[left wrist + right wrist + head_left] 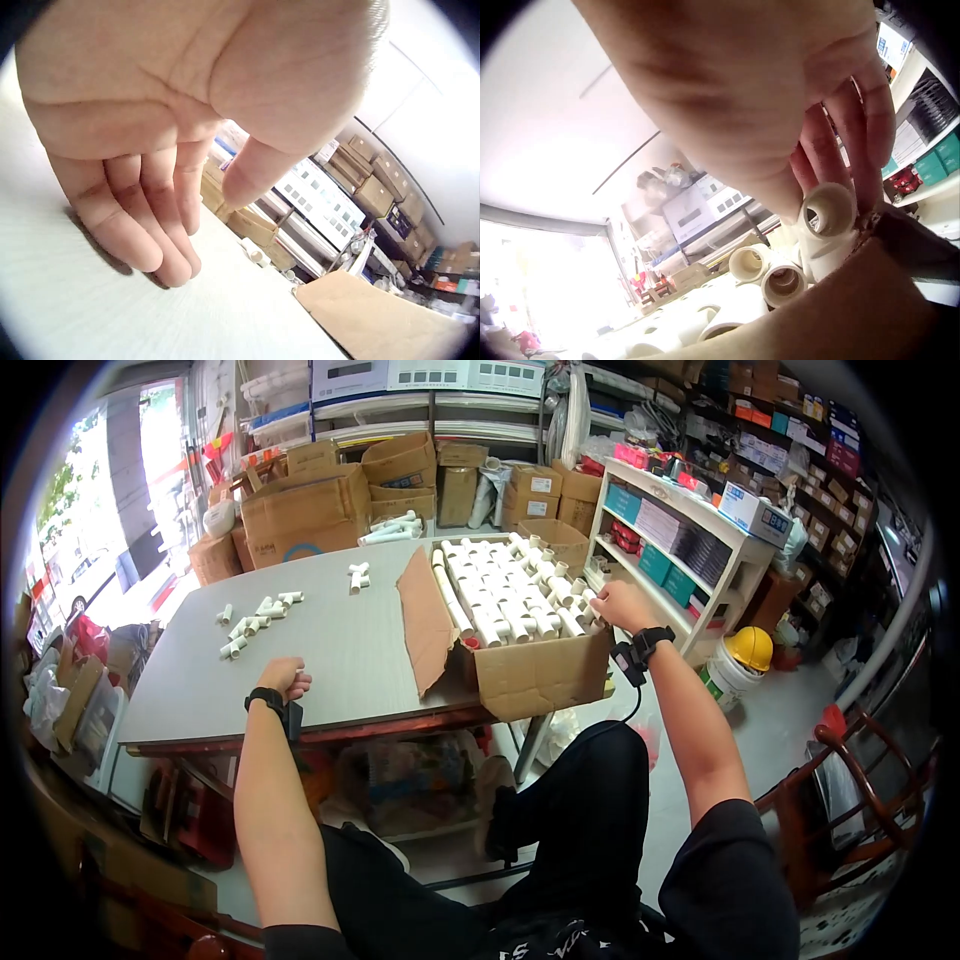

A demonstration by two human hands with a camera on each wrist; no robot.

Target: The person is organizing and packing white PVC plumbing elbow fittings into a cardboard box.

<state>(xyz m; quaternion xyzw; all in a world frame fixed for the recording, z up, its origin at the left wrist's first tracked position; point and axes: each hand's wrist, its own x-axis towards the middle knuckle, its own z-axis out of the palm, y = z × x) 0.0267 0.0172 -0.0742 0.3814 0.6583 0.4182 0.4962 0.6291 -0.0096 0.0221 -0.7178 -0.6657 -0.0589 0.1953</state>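
My right hand (624, 606) is at the right edge of an open cardboard box (545, 678) packed with rows of white plastic pipe fittings (515, 585). In the right wrist view its fingers curl behind a white tee fitting (826, 255) just inside the box wall, and the thumb lies against the near side. That hand hides part of the fitting. My left hand (286, 676) rests low over the table near its front edge, fingers loosely bent and holding nothing. Several loose fittings (262, 612) lie beyond it, and a small group (357, 577) sits farther back.
The box's left flap (420, 622) folds out over the grey table (340, 650). White pipe pieces (392, 532) are piled at the table's back edge. Large cartons (305, 515) stand behind it. To the right are a white shelf (660, 605) and a bucket with a yellow helmet (750, 648).
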